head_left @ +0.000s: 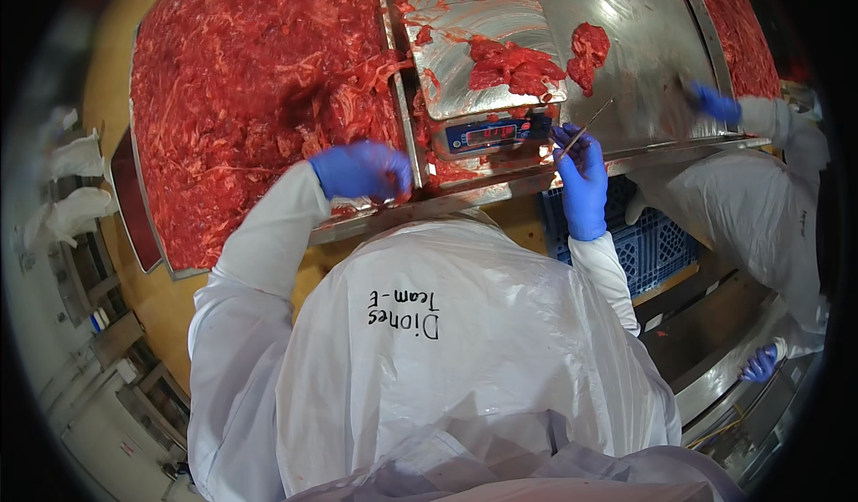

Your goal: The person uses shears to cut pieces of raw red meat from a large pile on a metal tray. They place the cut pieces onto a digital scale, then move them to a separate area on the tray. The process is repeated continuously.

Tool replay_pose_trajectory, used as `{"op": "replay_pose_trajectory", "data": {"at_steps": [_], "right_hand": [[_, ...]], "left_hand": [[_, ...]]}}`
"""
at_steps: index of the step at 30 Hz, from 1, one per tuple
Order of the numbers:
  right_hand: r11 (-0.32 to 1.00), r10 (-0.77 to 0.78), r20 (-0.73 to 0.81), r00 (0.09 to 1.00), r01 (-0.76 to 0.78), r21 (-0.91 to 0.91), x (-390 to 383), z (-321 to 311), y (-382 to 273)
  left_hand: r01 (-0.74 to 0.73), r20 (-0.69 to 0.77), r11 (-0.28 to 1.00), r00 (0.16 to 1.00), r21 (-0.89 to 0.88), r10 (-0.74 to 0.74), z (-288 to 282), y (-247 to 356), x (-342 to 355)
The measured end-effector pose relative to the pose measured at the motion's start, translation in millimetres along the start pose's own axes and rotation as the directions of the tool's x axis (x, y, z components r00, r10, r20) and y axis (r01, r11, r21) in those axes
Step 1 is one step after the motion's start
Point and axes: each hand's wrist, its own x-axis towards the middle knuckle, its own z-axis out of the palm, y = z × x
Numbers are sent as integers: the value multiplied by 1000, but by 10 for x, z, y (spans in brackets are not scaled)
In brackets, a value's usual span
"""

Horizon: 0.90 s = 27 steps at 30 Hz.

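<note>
My left hand (359,171), in a blue glove, is over the near right corner of a big tray of raw red meat strips (259,91). Motion smears its fingers, so whether they hold anything is unclear. In my right hand (583,185), also blue-gloved, is a thin pointed metal tool (587,128), its tip angled up and to the right. This hand is beside the right end of a digital scale display (487,135). On the scale's steel plate (447,86) lies a pile of meat pieces (514,68).
A single piece of meat (588,55) lies on the steel table (657,55) right of the scale. Another person's blue-gloved hand (715,104) is over that table's right side. Below the metal edge stands a blue plastic crate (657,247). More meat (737,33) fills a far-right tray.
</note>
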Motion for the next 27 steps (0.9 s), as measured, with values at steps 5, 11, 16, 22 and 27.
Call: {"op": "replay_pose_trajectory", "data": {"at_steps": [5, 11, 16, 22, 27], "right_hand": [[995, 14, -1, 1000, -14, 99, -7, 72, 36], [999, 29, 35, 999, -30, 20, -107, 108, -37], [999, 41, 65, 997, -43, 24, -158, 181, 41], [999, 29, 59, 998, -29, 14, -138, 164, -14], [989, 61, 3, 998, -61, 136, -52, 94, 68]], "left_hand": [[-231, -319, 949, 935, -214, 156, -229, 1263, 350], [656, -709, 303, 696, 691, 111, -373, 627, 626], [663, -721, 296, 672, 687, 168, 177, -62, 986], [272, -402, 606, 912, 747, 86, 223, 91, 448], [-116, -263, 991, 960, -65, 95, -146, 1152, 242]]}}
